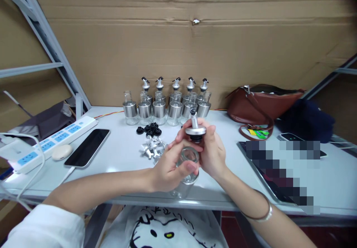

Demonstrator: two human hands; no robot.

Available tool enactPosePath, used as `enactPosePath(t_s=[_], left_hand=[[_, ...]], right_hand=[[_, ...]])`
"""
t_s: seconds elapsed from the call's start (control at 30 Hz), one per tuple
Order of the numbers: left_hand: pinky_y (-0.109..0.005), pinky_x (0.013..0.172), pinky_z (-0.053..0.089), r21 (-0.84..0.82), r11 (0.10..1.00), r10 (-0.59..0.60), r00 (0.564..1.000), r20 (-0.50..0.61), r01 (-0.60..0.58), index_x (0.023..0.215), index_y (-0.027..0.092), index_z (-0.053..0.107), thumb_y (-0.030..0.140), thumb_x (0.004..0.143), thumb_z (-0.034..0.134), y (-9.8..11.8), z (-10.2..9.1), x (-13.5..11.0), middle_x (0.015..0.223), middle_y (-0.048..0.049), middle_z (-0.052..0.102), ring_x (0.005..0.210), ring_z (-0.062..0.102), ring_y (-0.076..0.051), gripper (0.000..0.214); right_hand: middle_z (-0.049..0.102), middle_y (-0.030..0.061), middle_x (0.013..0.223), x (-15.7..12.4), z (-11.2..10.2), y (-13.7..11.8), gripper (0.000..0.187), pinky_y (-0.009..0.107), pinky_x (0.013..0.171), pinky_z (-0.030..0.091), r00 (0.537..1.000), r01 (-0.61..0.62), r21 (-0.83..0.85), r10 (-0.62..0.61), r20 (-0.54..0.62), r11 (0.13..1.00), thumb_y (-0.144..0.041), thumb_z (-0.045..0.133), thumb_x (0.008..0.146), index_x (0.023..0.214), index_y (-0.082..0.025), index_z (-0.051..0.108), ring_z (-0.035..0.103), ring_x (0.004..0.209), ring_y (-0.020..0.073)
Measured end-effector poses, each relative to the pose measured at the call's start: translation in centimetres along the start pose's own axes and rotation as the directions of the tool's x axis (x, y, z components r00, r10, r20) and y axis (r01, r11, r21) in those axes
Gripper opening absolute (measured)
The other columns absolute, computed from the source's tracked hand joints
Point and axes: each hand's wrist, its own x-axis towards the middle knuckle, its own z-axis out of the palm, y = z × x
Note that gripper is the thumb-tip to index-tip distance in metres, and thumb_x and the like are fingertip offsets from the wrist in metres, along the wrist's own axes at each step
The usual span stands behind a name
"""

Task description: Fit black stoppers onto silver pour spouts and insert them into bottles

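My left hand (167, 168) is wrapped round a clear glass bottle (187, 173) near the table's front edge. My right hand (212, 149) grips a silver pourer cap (195, 129) with a black tip, held just above the bottle's open mouth. Behind the hands lie a pile of small silver spout parts (153, 147) and a cluster of black rubber stoppers (150, 129). Two rows of glass bottles (167, 106) with steel bands stand at the back; the rear row carries pourer tops.
A white power strip (52, 138), a black phone (87, 147) on a cable and a small beige oval object (61, 152) lie at the left. A brown bag (259, 105), a dark cloth (306, 121) and a blurred tablet (281, 170) are at the right. Cardboard lines the back.
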Motion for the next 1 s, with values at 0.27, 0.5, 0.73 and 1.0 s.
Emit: enactPosePath(t_s=[0.27,0.5,0.73,1.0], left_hand=[[-0.026,0.062,0.049,0.024,1.0,0.016,1.0,0.026,-0.017,0.098,0.019,0.049,0.053,0.091,0.043,2.4,-0.6,0.9,0.065,0.0013,0.056,0.063,0.057,-0.012,0.035],[-0.027,0.059,0.051,0.364,0.875,0.436,0.847,-0.305,-0.32,0.087,0.017,0.053,0.056,0.086,0.048,7.7,-7.3,6.3,0.059,0.0035,0.054,0.055,0.058,-0.011,0.039],[-0.027,0.065,0.043,0.781,0.61,0.41,0.789,-0.458,0.136,0.085,0.016,0.038,0.064,0.086,0.036,8.3,-18.4,8.4,0.063,0.0061,0.046,0.055,0.051,-0.007,0.048],[-0.031,0.073,0.044,0.681,0.574,0.129,0.771,-0.623,0.455,0.091,0.017,0.039,0.038,0.097,0.034,1.7,-22.5,8.3,0.069,-0.0001,0.055,0.067,0.054,-0.013,0.023]], right_hand=[[0.062,-0.0004,0.077,1.6,-1.7,-0.3,0.039,0.026,0.053,0.053,0.95,0.173,-0.128,-0.2,-0.241,0.977,-0.06,0.041,0.088,0.094,-0.024,0.055,0.063,0.053,0.0114],[0.057,-0.0013,0.073,2.5,-2.8,-0.7,0.041,0.023,0.047,0.047,0.868,0.221,-0.292,-0.324,-0.376,0.93,-0.059,0.035,0.09,0.091,-0.023,0.053,0.055,0.047,0.0081],[0.057,-0.0011,0.073,2.3,-2.7,-0.2,0.041,0.024,0.048,0.047,0.879,0.2,-0.283,-0.299,-0.37,0.938,-0.06,0.036,0.09,0.092,-0.024,0.055,0.055,0.047,0.0086],[0.058,-0.0013,0.074,2.3,-2.8,0.0,0.039,0.024,0.048,0.047,0.887,0.217,-0.263,-0.303,-0.349,0.94,-0.059,0.04,0.088,0.092,-0.023,0.056,0.056,0.049,0.009]])
